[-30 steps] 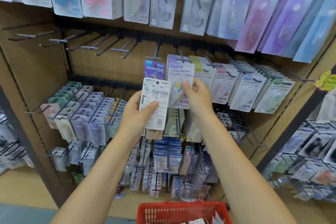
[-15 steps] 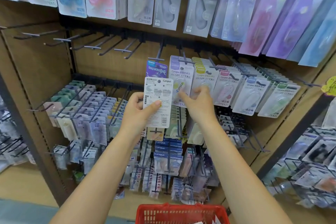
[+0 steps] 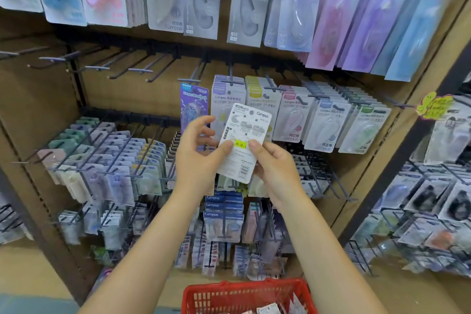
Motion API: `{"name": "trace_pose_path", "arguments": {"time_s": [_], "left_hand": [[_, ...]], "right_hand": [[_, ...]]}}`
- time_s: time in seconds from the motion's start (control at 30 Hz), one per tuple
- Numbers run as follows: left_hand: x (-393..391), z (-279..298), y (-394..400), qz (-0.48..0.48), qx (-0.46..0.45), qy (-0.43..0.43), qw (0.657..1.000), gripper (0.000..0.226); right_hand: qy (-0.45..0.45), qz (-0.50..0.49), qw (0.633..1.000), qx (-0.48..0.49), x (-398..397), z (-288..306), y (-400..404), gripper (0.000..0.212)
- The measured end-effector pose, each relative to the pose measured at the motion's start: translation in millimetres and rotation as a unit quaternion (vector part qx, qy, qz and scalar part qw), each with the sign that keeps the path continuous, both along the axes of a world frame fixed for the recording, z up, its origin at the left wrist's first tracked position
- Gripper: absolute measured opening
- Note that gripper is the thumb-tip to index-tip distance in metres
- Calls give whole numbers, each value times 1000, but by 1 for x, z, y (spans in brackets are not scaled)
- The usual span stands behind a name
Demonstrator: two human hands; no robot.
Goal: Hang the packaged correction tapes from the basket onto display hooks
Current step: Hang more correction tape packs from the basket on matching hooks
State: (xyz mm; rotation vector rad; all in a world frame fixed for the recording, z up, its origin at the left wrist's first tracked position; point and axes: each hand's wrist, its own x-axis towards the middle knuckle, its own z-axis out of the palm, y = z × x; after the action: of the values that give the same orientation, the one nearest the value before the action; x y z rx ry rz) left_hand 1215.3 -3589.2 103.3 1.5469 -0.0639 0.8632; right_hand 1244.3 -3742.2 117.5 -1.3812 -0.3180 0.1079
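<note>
Compared with the frame half a second earlier, the white packaged correction tape (image 3: 243, 141) is now held by both hands instead of the left hand alone, and it has been tilted so that its top leans to the right. The right hand (image 3: 274, 169), which was previously reaching to the purple-topped packs (image 3: 225, 99) on the middle row of hooks, has been drawn back and is now clamped on the right edge of the pack, with the thumb laid on the printed back beside a yellow sticker (image 3: 240, 144). The left hand (image 3: 197, 154) is pinched on the left edge of the same pack, with the thumb on the back and the other fingers loosely spread behind it. The pack is held in front of the middle row of the display rack (image 3: 33, 99), below the purple-topped packs and just right of a single dark purple pack (image 3: 193, 102) that hangs on its own hook. The printed back and a barcode are turned toward the camera. The bare hooks (image 3: 122, 69) at the left end of the upper rail are seen as before. A red basket (image 3: 244, 297) is seen at the bottom edge of the view, between the forearms; a few white packaged items (image 3: 270, 308) lie in it near its right wall, but their contents cannot be read. More of the basket is in view than before.
</note>
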Motion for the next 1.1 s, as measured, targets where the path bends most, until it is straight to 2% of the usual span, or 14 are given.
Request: {"name": "trace_pose_path", "arguments": {"time_s": [0.1, 0.23, 0.3, 0.4, 0.53, 0.63, 0.73, 0.83, 1.0, 1.1], "left_hand": [[3, -10, -7, 45, 148, 0, 988, 44], [4, -11, -18, -17, 166, 116, 979, 75], [4, -9, -21, -68, 132, 141, 979, 68], [1, -4, -26, -197, -58, 161, 965, 26], [3, -9, -22, -244, -177, 148, 942, 25], [2, -9, -20, -253, -231, 135, 930, 38], [4, -10, -16, -237, -231, 133, 934, 45], [1, -4, -13, -220, -208, 135, 943, 34], [8, 1, -22, -188, -135, 127, 965, 24], [23, 3, -42, -180, -110, 139, 968, 16]], "right_hand": [[-4, -19, 1000, 8, 1, 0, -9, 22], [-11, -4, 1000, -5, 2, -3, -14, 39], [-19, -2, 1000, -15, 3, -4, -17, 34], [-37, -10, 999, -23, 4, -2, -21, 24], [-79, -90, 992, -39, 9, -1, -22, 19], [-72, -101, 992, -14, 12, 2, -22, 26], [-57, -59, 996, -38, 11, 2, -20, 9], [-56, -61, 995, -54, 12, 0, -18, 12], [-33, -76, 996, -27, 13, -2, -26, 13], [-15, -89, 996, -17, 19, -5, -47, 22]]}}
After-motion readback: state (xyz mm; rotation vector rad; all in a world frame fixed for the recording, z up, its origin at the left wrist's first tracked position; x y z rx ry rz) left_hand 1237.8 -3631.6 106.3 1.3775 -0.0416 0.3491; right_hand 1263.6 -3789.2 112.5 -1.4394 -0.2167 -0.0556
